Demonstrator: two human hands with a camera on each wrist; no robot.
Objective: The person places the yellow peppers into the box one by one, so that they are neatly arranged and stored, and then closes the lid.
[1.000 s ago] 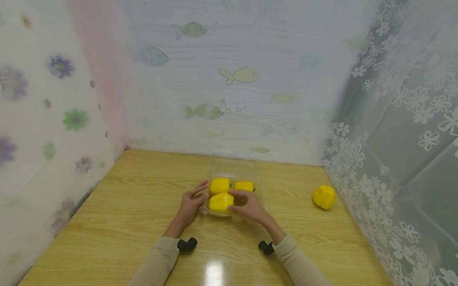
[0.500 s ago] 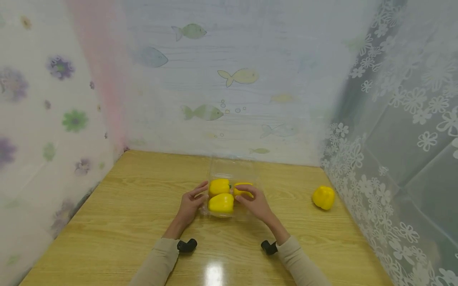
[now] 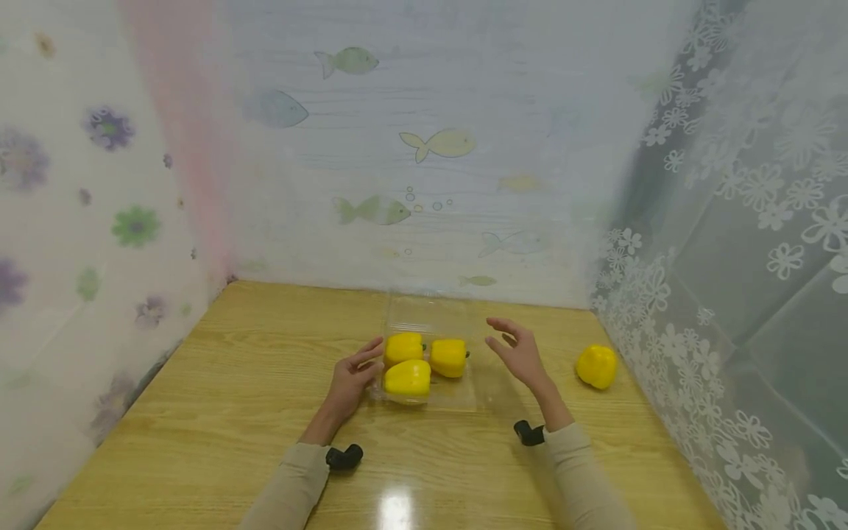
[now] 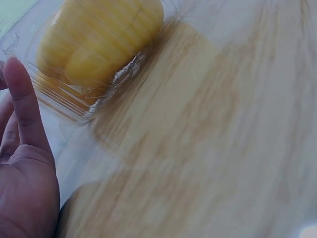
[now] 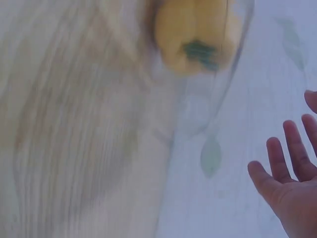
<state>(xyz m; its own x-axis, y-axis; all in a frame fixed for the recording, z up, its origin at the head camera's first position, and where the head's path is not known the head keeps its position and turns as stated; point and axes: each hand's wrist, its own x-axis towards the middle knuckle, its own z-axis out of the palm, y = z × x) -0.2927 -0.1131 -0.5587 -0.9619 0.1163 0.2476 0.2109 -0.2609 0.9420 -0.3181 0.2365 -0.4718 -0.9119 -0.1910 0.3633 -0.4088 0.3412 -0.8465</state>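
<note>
A clear plastic clamshell box (image 3: 458,398) lies with its lid (image 3: 430,313) folded back toward the rear wall. Inside are three yellow bell peppers: one at back left (image 3: 404,347), one at front left (image 3: 407,379) and one on the right (image 3: 448,358). My left hand (image 3: 349,381) rests against the box's left side, its fingers fairly straight. The left wrist view shows a pepper (image 4: 106,39) through the ribbed plastic. To the right of the box, my right hand (image 3: 520,355) hovers with fingers spread, holding nothing. Another yellow bell pepper (image 3: 597,366) sits on the table farther right.
The wooden table (image 3: 265,412) is bounded by a fish-print sheet (image 3: 424,169) behind, a flowered sheet (image 3: 86,243) on the left and a grey flowered sheet (image 3: 735,294) on the right. Both wrists carry a small black device, the left one (image 3: 344,457) near the front.
My right hand was at the front-left pepper, passed over the right-hand pepper, then moved away to the right, uncovering that pepper. My left hand has stayed at the box.
</note>
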